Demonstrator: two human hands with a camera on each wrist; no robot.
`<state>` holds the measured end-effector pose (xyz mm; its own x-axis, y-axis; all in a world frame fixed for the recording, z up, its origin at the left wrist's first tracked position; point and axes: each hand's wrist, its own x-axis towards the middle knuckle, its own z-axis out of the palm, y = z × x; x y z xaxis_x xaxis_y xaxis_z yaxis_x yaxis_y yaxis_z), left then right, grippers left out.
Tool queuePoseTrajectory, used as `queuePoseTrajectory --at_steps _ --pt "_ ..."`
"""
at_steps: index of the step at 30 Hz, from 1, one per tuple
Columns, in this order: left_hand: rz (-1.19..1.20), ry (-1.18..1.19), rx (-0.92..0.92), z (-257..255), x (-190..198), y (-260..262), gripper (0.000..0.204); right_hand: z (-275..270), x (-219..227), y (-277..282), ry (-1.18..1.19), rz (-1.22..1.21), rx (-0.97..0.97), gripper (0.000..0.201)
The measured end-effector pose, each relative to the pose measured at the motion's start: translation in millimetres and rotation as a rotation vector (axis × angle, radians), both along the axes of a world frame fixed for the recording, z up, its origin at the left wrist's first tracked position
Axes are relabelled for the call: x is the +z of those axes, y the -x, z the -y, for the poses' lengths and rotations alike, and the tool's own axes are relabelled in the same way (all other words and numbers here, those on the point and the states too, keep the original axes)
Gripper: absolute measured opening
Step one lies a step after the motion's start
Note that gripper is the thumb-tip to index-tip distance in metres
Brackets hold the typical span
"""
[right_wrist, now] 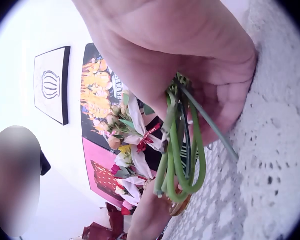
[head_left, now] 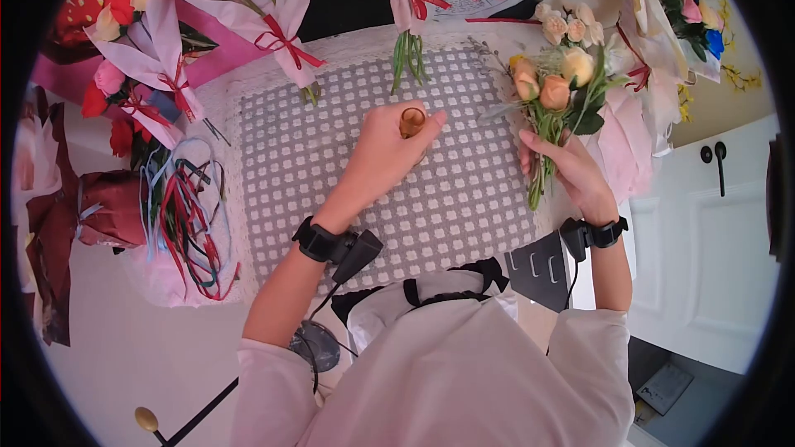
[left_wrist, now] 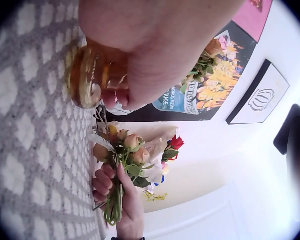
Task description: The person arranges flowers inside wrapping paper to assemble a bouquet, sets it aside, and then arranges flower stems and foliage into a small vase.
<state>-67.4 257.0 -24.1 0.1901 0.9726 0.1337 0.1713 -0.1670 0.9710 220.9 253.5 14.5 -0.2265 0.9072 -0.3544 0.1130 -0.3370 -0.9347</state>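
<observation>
Gripping the green stems (head_left: 537, 190) of the peach-and-yellow rose bouquet (head_left: 555, 93), my right hand (head_left: 582, 172) probably spares the petals beyond it. My left hand (head_left: 381, 151) curls round an amber glass vessel (head_left: 411, 121), seemingly to steady it. White lace edging (right_wrist: 285, 150) runs beside my right hand; grey-and-white patterned cloth (head_left: 472, 174) spreads between both hands, leaving sideways room below the ribbon-tied flowers (head_left: 409, 54) ahead.

White panelled door (head_left: 704, 281), black handle (head_left: 720, 170); framed print (right_wrist: 51, 85), white wall (right_wrist: 55, 30).

Amber vessel (head_left: 411, 122) partly hidden; middle bouquet (head_left: 405, 15) cut off above.
</observation>
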Motion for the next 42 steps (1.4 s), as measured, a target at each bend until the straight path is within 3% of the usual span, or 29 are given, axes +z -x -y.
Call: queuePoseTrajectory --at_steps 3,7,11,13,15,19,21,25,31,33,39,42 --pt "0.073 -0.031 0.001 4 9 -2 0.038 -1 4 -5 0.003 0.012 0.1 0.022" --pt "0.059 -0.088 0.009 4 12 -1 0.033 4 4 -13 -0.052 0.094 0.03 0.024" --pt "0.15 0.025 -0.033 8 16 -2 0.036 11 4 -24 -0.087 0.26 -0.052 0.03" --pt "0.155 0.046 -0.038 8 19 0 0.037 11 9 -22 -0.103 0.173 -0.009 0.034" --pt "0.117 0.082 -0.039 8 19 2 0.038 8 9 -31 -0.002 0.273 0.087 0.034" --pt "0.253 0.031 0.016 4 13 0 0.04 6 -2 -34 -0.237 0.197 0.05 0.026" --pt "0.269 0.033 0.049 6 14 0 0.041 7 -4 -34 -0.28 0.153 -0.1 0.025" --pt "0.251 0.022 0.077 7 18 -2 0.041 3 5 -23 -0.211 0.076 0.021 0.028" --pt "0.232 -0.004 0.082 8 19 0 0.041 -2 0 -33 -0.137 0.296 0.045 0.035" --pt "0.251 -0.018 0.075 8 20 0 0.041 -6 -3 -44 -0.171 0.482 0.111 0.042" --pt "0.275 -0.002 0.071 7 20 2 0.039 -1 0 -45 -0.155 0.481 0.105 0.055" --pt "0.329 0.068 0.047 7 19 4 0.035 10 4 -53 -0.204 0.495 0.083 0.053"
